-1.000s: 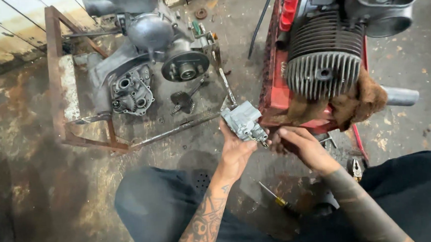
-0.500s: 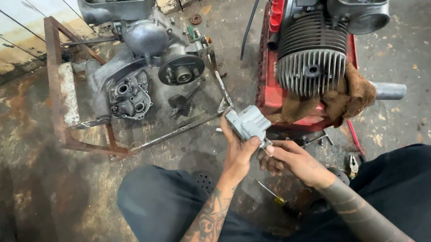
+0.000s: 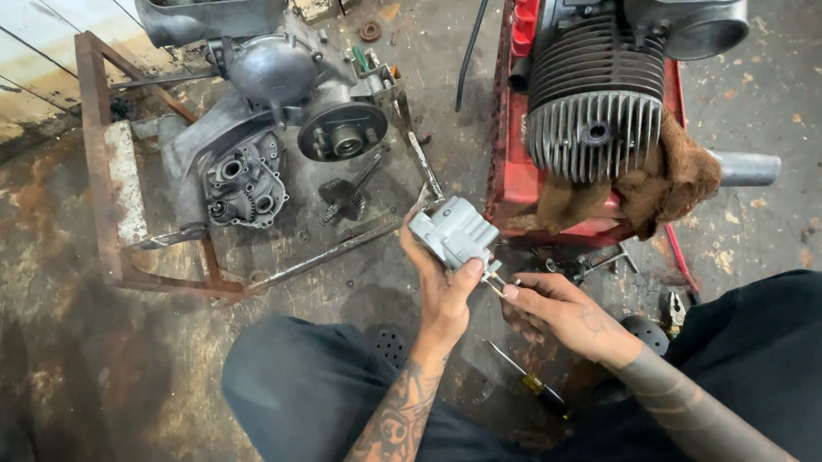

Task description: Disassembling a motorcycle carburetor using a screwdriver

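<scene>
A small grey cast-metal carburettor body point(image 3: 453, 234) is held up in the left hand point(image 3: 445, 291), just in front of the red-framed finned engine point(image 3: 596, 105) and a little below its cylinder fins. The left fingers are curled round the underside of the casting, with the thumb pressed against its near face — a closed, full grip. The right hand point(image 3: 561, 312) sits just beside it on the engine's near side; its thumb and forefinger are pinched on a thin metal part point(image 3: 496, 283) that projects from the bottom of the casting. What that part is cannot be told.

The casting is judged rigid and fairly heavy for its bulk, with hard edges and probably an oily film, so slipping is a risk; the broad flat sides are the better place to take hold, not the thin projecting fittings, which look easy to bend.

A brown rag point(image 3: 665, 182) is draped below the engine's fins. A yellow-handled screwdriver point(image 3: 529, 381) lies on the stained floor nearer the person than the engine. Well to the engine's left, an opened crankcase point(image 3: 271, 125) rests in a rusty steel frame point(image 3: 101, 164).
</scene>
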